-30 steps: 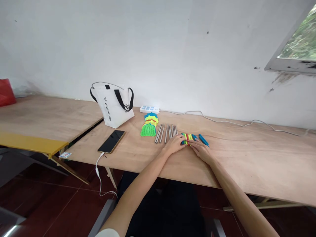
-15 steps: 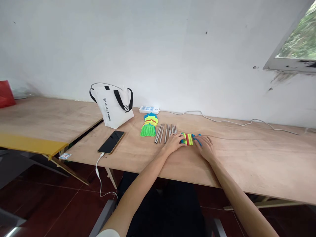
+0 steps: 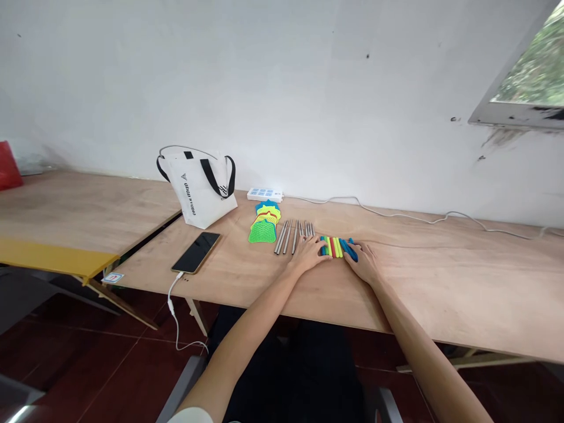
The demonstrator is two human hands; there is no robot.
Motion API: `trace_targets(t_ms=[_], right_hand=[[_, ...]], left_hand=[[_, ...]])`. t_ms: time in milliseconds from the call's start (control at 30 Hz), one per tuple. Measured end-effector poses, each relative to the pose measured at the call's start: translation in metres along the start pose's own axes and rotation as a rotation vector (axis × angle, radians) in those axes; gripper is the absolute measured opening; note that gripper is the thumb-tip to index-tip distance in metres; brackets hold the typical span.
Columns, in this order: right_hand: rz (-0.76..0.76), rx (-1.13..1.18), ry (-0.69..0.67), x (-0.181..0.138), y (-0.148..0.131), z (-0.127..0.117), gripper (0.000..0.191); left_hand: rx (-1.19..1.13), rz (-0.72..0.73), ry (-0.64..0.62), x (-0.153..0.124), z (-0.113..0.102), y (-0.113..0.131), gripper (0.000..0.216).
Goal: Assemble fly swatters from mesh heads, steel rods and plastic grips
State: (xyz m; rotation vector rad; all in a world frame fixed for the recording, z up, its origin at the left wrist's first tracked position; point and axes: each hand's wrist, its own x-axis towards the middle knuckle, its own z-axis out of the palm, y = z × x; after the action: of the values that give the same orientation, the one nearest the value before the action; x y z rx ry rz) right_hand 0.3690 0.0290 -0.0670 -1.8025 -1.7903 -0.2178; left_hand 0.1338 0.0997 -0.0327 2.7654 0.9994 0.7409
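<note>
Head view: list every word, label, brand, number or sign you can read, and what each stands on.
"STUDIO", on the white bag; the word before it looks like "GDGD", less certain.
Blue-printed labels on the power strip: too small to read.
Sticker on the table: reddish mark, too blurred to read.

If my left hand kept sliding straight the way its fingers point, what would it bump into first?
Probably the blue stick at the left end of the colourful row. Your left hand's fingertips look right up against it, though it's hard to tell if they touch.
</note>
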Motion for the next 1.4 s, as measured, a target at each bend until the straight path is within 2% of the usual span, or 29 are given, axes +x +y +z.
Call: trace_targets(t_ms=[200,467,567,700,1033,1167,1400], right_hand=[[-0.063,0.068,-0.019,0.003,-0.001,0.009,0.047],[-0.16,0.139,-0.095,-0.005,0.003,-0.01,0.042],[-0.152,0.094,-0.103,-0.006,0.003,-0.015,0.041],[-0.139,0.09,-0.106,-0.007,0.002,-0.016,0.042],[-0.16,0.071,-0.159,-0.009,0.0,-0.025,0.039],[-0.15,0.055,-0.119,-0.008,0.0,-0.023,0.038],[-0.192,0.069,-0.149,-0.009,-0.003,-0.018,0.039]], left_hand=[[-0.014,0.002,-0.005,0.0,0.0,-0.001,0.035],[-0.026,-0.026,0.038,-0.004,-0.009,0.009,0.039],[-0.027,0.005,0.051,-0.005,-0.009,0.014,0.041],[-0.031,0.092,0.0,-0.006,-0.006,0.016,0.039],[-0.017,0.157,-0.028,-0.007,-0.002,0.02,0.041],[0.021,0.155,-0.041,-0.006,0.001,0.02,0.042],[0.034,0.141,-0.034,-0.007,0.001,0.021,0.04]])
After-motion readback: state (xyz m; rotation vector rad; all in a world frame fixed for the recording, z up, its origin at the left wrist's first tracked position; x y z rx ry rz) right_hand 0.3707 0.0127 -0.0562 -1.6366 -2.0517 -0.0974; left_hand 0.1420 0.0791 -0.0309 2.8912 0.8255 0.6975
